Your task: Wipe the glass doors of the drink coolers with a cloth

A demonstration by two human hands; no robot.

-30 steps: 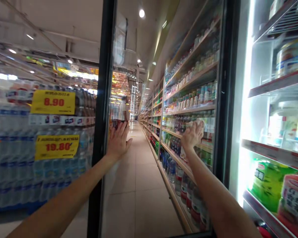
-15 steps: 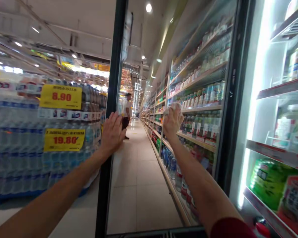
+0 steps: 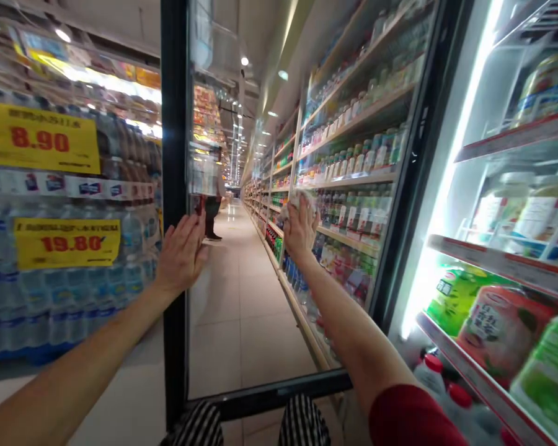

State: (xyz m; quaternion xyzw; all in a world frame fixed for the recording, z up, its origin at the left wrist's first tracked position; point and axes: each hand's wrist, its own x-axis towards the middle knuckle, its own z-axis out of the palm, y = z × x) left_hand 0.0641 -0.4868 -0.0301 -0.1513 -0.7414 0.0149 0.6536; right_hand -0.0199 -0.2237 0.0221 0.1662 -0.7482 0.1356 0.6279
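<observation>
A tall glass door with a black frame [image 3: 173, 148] stands swung out before me. My left hand [image 3: 180, 253] lies on the frame's left upright, fingers stretched out and holding nothing. Out at the middle of the pane, my right hand [image 3: 300, 235] presses a crumpled whitish cloth [image 3: 303, 201] against the glass, fingers over it. Part of the cloth is hidden behind the hand. Rows of bottles and a long aisle show in or through the pane.
To the right is a lit cooler with shelves [image 3: 497, 263], a green pack [image 3: 456, 294] and red-capped bottles [image 3: 431, 371]. Stacked water bottles [image 3: 69, 285] with yellow price signs [image 3: 39, 137] stand at left. A person [image 3: 212, 198] shows in the pane.
The view has shifted right and down, bringing the door's bottom edge and striped black-and-white shapes into sight. My right hand remains on the glass with the cloth, my left on the frame.
</observation>
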